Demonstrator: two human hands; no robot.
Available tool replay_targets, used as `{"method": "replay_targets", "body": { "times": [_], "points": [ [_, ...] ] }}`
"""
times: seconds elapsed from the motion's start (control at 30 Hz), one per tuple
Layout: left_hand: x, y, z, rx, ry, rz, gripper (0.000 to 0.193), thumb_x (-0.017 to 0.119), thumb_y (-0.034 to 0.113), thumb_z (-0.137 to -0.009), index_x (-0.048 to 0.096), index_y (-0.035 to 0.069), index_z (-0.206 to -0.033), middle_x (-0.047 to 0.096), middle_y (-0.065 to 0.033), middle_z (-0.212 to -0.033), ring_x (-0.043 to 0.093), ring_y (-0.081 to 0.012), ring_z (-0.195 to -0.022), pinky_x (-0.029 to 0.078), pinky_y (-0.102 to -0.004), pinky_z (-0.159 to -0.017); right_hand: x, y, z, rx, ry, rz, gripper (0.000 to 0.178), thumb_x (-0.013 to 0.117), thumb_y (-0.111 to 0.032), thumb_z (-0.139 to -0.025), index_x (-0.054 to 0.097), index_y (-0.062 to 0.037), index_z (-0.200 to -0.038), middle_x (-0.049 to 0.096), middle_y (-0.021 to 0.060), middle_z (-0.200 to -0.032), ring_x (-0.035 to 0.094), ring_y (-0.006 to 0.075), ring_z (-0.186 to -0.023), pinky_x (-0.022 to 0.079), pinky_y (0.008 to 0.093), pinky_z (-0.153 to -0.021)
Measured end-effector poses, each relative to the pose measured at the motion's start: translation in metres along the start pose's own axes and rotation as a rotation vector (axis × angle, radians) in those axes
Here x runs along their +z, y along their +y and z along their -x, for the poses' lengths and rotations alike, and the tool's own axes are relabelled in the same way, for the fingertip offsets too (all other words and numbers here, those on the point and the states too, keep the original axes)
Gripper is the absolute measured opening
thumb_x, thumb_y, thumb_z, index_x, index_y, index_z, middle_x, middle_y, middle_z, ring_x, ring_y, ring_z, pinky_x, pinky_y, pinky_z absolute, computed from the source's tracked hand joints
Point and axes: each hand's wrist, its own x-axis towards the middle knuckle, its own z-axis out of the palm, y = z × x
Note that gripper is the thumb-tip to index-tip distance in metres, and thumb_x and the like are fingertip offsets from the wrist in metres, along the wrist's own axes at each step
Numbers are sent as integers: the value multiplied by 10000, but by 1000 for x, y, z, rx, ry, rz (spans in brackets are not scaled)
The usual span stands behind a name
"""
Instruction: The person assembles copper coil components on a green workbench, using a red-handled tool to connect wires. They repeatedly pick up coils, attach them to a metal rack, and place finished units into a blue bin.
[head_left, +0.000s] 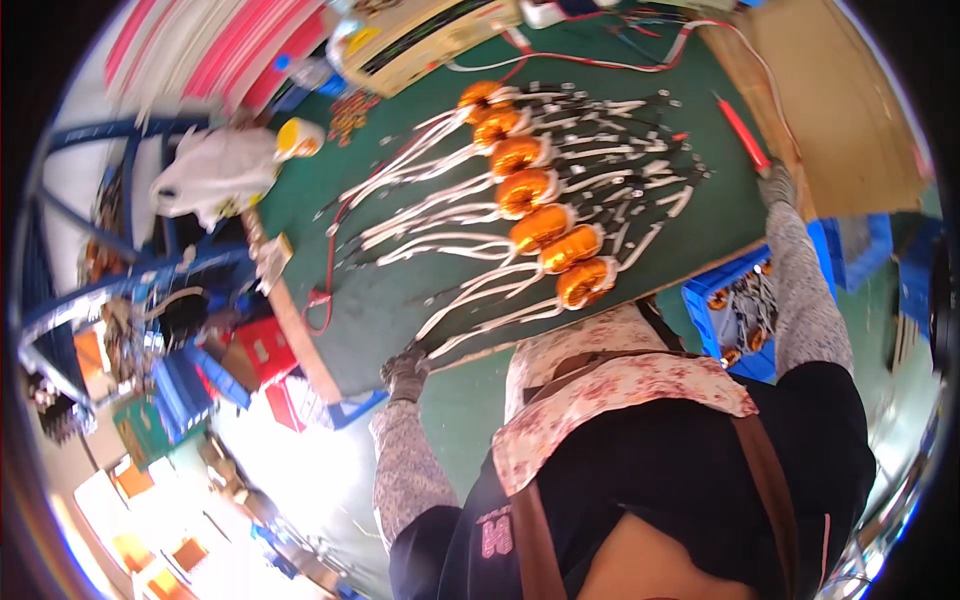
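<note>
Several copper-wound ring coils lie in a row on the green tabletop, with white-sleeved leads spreading to both sides. The leads on the right end in dark tips. My right hand, in a grey glove, is closed on the lower end of a red test probe near the table's right side; its thin tip points away from me, apart from the coils. My left hand, also gloved, is at the near table edge, fingers curled beside the lead ends of the nearest coil. What it grips is too small to tell.
Beige instrument at the back, with red and white cables across the tabletop. A yellow cup and white plastic bag stand left. A blue crate of coils is below the right edge; cardboard lies far right.
</note>
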Motion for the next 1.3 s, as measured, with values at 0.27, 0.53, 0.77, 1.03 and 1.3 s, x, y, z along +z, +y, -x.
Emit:
{"method": "replay_targets", "body": {
  "times": [0.27,0.53,0.77,1.03,1.3],
  "points": [
    [24,-113,-36,-34,182,746,300,569,347,-788,624,151,-1009,630,-122,-957,594,-283,-911,459,-365,-799,-113,-24,28,-36,180,529,253,547,-172,-749,584,-200,-998,607,103,-976,600,270,-898,484,412,-727],
    [-31,-209,-153,154,593,448,508,670,179,-673,525,150,-1159,514,-132,-1184,451,-307,-1127,369,-396,-928,-263,-118,125,-543,649,757,431,507,-58,-704,554,-164,-1119,598,73,-1010,547,237,-974,411,354,-866],
    [-22,-234,-216,141,462,398,459,660,127,-643,551,153,-1088,490,-118,-1163,458,-329,-1093,391,-411,-923,-297,-278,332,-787,157,293,463,582,-101,-696,527,-82,-1156,599,150,-972,568,312,-893,449,376,-786],
    [-27,-232,-180,-14,425,285,449,733,178,-595,566,96,-1004,528,-135,-1019,538,-290,-921,449,-369,-799,-236,-338,454,-692,-511,-159,429,628,-83,-665,531,-51,-1081,604,168,-853,591,338,-754,478,391,-678],
    [-40,-153,-71,404,308,1110,273,640,76,-734,554,60,-993,582,-33,-857,531,-135,-756,447,-266,-712,-135,-357,477,-1063,-594,-199,451,635,-178,-651,527,-43,-1067,600,155,-870,590,326,-781,475,398,-687]
  ]
}}
